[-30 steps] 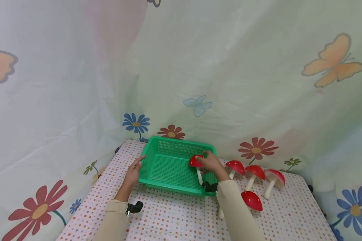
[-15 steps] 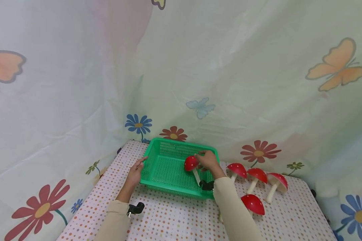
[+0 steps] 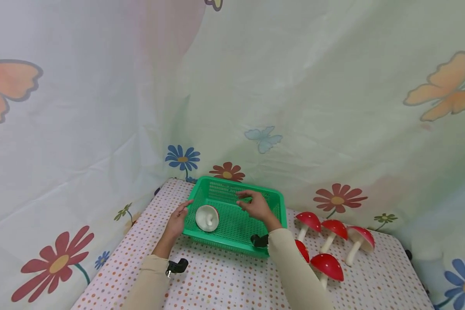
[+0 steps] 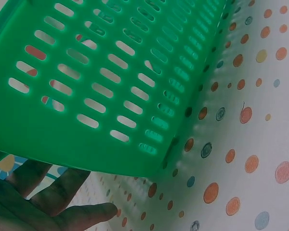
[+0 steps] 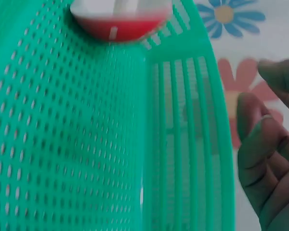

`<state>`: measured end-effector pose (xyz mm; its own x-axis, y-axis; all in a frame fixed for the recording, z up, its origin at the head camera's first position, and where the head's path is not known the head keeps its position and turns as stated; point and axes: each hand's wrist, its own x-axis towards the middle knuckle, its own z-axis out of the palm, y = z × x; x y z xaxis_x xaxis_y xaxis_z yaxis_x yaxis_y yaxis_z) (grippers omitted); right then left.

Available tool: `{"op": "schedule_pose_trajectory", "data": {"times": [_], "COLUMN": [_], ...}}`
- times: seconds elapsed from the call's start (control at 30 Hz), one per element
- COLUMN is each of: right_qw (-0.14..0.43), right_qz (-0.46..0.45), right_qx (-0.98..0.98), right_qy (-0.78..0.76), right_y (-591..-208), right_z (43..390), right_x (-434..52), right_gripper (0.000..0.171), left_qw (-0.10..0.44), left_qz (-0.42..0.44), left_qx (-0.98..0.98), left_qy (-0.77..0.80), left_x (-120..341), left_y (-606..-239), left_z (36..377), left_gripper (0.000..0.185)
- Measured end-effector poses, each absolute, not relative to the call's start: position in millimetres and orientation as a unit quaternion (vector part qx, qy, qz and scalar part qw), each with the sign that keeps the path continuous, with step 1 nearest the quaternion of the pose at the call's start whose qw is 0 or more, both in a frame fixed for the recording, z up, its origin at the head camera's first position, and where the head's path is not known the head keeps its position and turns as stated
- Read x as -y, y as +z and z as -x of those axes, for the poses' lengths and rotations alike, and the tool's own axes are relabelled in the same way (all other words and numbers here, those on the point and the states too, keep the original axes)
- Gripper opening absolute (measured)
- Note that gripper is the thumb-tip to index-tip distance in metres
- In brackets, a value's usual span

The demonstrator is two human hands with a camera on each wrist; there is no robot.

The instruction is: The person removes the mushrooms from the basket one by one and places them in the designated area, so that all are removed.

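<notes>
A green slotted plastic basket (image 3: 232, 226) stands on the table. Inside it, at the left end, lies a red-capped toy mushroom (image 3: 207, 218), its white underside and stem end facing up; its cap (image 5: 120, 24) is blurred in the right wrist view. My left hand (image 3: 176, 221) is at the basket's left rim, fingers extended; in the left wrist view the fingers of that hand (image 4: 53, 202) lie by the rim's edge, not curled round it. Over the basket's right half hovers my right hand (image 3: 257, 206), thumb and fingers apart, holding nothing.
Several more red toy mushrooms (image 3: 327, 266) lie on the dotted tablecloth (image 3: 213, 280) right of the basket, some partly behind the right sleeve (image 3: 294, 271). A printed fabric backdrop (image 3: 224, 86) rises right behind the table.
My right hand has let go of the mushroom, which has gone from the basket's right side to its left end and turned underside up. The left hand stays at the rim.
</notes>
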<state>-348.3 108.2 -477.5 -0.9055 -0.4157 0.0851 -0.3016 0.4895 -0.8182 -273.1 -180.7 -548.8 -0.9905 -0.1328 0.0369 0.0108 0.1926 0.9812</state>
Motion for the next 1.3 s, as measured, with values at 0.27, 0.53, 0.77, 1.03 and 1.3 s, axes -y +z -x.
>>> {"op": "schedule_pose_trajectory", "data": {"times": [0.27, 0.53, 0.77, 1.03, 1.3], "right_qw": [0.060, 0.051, 0.057, 0.016, 0.024], "right_qz": [0.240, 0.291, 0.314, 0.290, 0.267], "right_qx": [-0.905, -0.918, -0.929, -0.940, -0.953], "right_qy": [-0.347, -0.265, -0.185, -0.179, -0.138], "right_y": [-476, -478, -487, -493, -490], "right_z": [358, 365, 368, 367, 366], "right_x": [-72, -59, -57, -50, -50], "right_gripper": [0.029, 0.026, 0.009, 0.018, 0.011], "left_qw": [0.062, 0.061, 0.058, 0.066, 0.061], "left_qz": [-0.045, -0.057, -0.057, -0.062, -0.066], "left_qx": [0.769, 0.771, 0.769, 0.770, 0.774], "left_qy": [-0.634, -0.631, -0.634, -0.632, -0.626], "left_x": [180, 177, 178, 178, 177], "left_y": [-549, -551, -549, -546, -547], "left_z": [273, 274, 274, 274, 273], "left_gripper": [0.041, 0.040, 0.040, 0.040, 0.040]}}
